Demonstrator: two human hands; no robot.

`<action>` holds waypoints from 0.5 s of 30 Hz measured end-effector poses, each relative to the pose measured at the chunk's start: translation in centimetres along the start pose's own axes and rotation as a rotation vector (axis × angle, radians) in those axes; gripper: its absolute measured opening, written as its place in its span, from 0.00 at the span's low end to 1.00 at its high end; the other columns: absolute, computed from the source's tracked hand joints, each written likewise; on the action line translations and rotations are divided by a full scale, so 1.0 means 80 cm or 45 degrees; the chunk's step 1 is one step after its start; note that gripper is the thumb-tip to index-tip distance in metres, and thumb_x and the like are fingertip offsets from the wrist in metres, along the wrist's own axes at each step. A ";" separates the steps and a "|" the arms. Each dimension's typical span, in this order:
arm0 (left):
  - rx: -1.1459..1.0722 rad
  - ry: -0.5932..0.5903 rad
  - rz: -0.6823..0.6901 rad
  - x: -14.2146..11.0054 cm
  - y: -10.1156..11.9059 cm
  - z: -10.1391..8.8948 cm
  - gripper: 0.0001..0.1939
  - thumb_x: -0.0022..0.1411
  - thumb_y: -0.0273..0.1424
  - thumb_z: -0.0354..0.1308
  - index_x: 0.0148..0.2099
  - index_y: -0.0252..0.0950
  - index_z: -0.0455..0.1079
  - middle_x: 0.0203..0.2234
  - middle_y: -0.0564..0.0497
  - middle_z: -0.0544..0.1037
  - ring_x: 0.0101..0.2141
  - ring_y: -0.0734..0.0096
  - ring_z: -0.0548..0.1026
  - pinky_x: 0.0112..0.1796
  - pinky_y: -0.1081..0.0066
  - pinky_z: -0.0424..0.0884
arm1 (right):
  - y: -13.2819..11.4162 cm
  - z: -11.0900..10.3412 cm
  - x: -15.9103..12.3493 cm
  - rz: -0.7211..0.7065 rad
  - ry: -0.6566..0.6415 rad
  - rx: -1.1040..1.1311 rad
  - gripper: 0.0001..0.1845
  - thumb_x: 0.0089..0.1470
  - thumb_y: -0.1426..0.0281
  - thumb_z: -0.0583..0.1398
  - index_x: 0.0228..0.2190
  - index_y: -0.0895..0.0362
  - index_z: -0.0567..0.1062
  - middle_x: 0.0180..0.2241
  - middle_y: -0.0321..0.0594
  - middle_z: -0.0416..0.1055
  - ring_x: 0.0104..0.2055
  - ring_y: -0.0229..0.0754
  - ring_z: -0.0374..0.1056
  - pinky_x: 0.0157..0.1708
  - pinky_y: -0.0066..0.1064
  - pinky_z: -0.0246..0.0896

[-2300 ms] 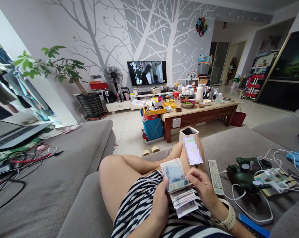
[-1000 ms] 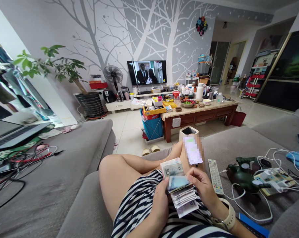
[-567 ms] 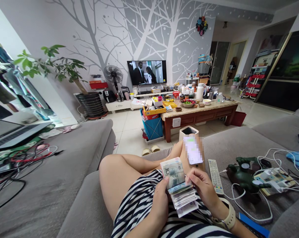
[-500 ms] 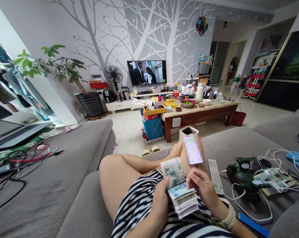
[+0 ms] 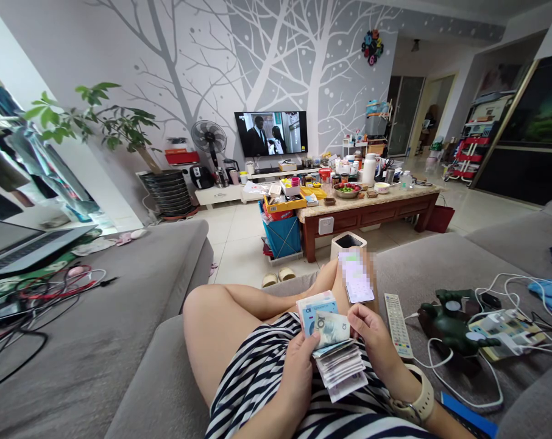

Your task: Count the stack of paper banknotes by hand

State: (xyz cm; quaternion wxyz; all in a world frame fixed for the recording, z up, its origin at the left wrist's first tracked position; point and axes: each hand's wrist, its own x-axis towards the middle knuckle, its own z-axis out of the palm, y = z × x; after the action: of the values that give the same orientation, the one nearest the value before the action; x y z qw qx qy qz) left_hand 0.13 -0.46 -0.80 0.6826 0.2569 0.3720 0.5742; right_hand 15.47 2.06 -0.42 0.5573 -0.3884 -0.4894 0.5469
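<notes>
A folded stack of banknotes [image 5: 342,369] is gripped in my left hand [image 5: 298,364], its lower ends fanned out over my lap. My left thumb presses near the fold. One grey-green 10 note [image 5: 334,329] slants across the stack, and my right hand [image 5: 371,336] pinches its right end between thumb and fingertips. Behind it, the upper half of the stack shows a blue note [image 5: 313,312]. A phone [image 5: 360,289] with a lit, partly blurred screen rests on my leg just beyond the notes.
On the sofa at right lie a remote control [image 5: 398,326], a dark green figure [image 5: 449,323] and a power strip [image 5: 509,335] with white cables. A laptop [image 5: 33,247] and tangled cords are at left. Ahead stand a bin [image 5: 335,249] and a loaded coffee table [image 5: 371,210].
My right hand has lifted a note from the lower half and swung it upward across the stack. A blue note now shows on the upper half, where a grey-green one lay.
</notes>
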 end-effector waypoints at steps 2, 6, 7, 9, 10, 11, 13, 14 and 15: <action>0.000 0.003 -0.001 0.003 -0.004 -0.004 0.14 0.47 0.35 0.69 0.36 0.33 0.80 0.30 0.45 0.84 0.38 0.53 0.80 0.45 0.58 0.70 | -0.001 0.000 0.000 0.001 -0.025 -0.020 0.24 0.48 0.50 0.64 0.21 0.57 0.68 0.19 0.30 0.59 0.23 0.34 0.52 0.25 0.26 0.49; 0.014 -0.001 0.003 0.003 -0.008 -0.007 0.13 0.47 0.34 0.69 0.36 0.33 0.80 0.30 0.46 0.84 0.35 0.56 0.80 0.46 0.59 0.70 | -0.002 0.001 -0.002 0.011 -0.038 -0.034 0.23 0.47 0.52 0.65 0.20 0.57 0.67 0.19 0.30 0.58 0.23 0.34 0.52 0.25 0.27 0.49; 0.019 0.002 0.005 0.003 -0.007 -0.007 0.14 0.47 0.34 0.69 0.36 0.32 0.80 0.29 0.46 0.84 0.35 0.57 0.80 0.45 0.59 0.70 | -0.002 0.001 -0.003 0.009 -0.032 -0.039 0.23 0.47 0.52 0.65 0.20 0.57 0.67 0.19 0.30 0.58 0.23 0.34 0.52 0.25 0.27 0.49; 0.053 0.013 0.026 0.003 -0.007 -0.007 0.14 0.49 0.37 0.68 0.36 0.32 0.80 0.29 0.46 0.84 0.33 0.58 0.79 0.43 0.60 0.71 | -0.004 0.002 -0.004 0.006 -0.029 -0.039 0.22 0.47 0.53 0.65 0.20 0.57 0.67 0.20 0.30 0.58 0.24 0.34 0.52 0.25 0.27 0.49; 0.077 0.027 0.044 0.003 -0.007 -0.008 0.15 0.50 0.39 0.67 0.35 0.31 0.80 0.29 0.45 0.83 0.32 0.58 0.79 0.42 0.61 0.71 | -0.004 0.002 -0.004 0.005 -0.032 -0.034 0.22 0.47 0.53 0.65 0.20 0.57 0.67 0.20 0.30 0.58 0.24 0.34 0.52 0.25 0.27 0.50; 0.103 0.043 0.061 0.003 -0.007 -0.009 0.17 0.51 0.41 0.66 0.35 0.30 0.80 0.29 0.45 0.83 0.32 0.58 0.79 0.42 0.61 0.72 | -0.006 0.002 -0.005 0.003 -0.037 -0.030 0.22 0.47 0.53 0.65 0.20 0.57 0.67 0.20 0.30 0.58 0.24 0.34 0.52 0.25 0.27 0.50; 0.133 0.070 0.082 0.005 -0.010 -0.011 0.20 0.53 0.44 0.63 0.35 0.30 0.80 0.30 0.44 0.84 0.33 0.57 0.78 0.42 0.61 0.72 | -0.008 0.003 -0.006 -0.008 -0.054 -0.027 0.22 0.48 0.54 0.65 0.20 0.57 0.67 0.20 0.30 0.59 0.24 0.35 0.53 0.26 0.27 0.51; 0.141 0.091 0.089 0.006 -0.011 -0.013 0.21 0.54 0.45 0.62 0.36 0.30 0.80 0.31 0.44 0.84 0.34 0.56 0.78 0.42 0.60 0.72 | -0.009 0.003 -0.007 -0.018 -0.066 -0.028 0.21 0.48 0.54 0.65 0.20 0.57 0.67 0.20 0.31 0.59 0.24 0.35 0.53 0.26 0.27 0.51; 0.148 0.124 0.095 0.007 -0.013 -0.015 0.21 0.54 0.45 0.62 0.36 0.30 0.80 0.31 0.44 0.84 0.34 0.56 0.78 0.43 0.60 0.72 | -0.010 0.003 -0.007 -0.031 -0.080 -0.028 0.21 0.48 0.54 0.65 0.20 0.57 0.67 0.20 0.31 0.60 0.24 0.35 0.54 0.26 0.27 0.52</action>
State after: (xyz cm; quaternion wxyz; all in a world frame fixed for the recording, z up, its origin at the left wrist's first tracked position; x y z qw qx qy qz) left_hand -0.16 -0.19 -2.46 0.6257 0.2815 0.4276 0.5886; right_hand 15.46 1.37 0.31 0.5439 -0.3712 -0.5175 0.5465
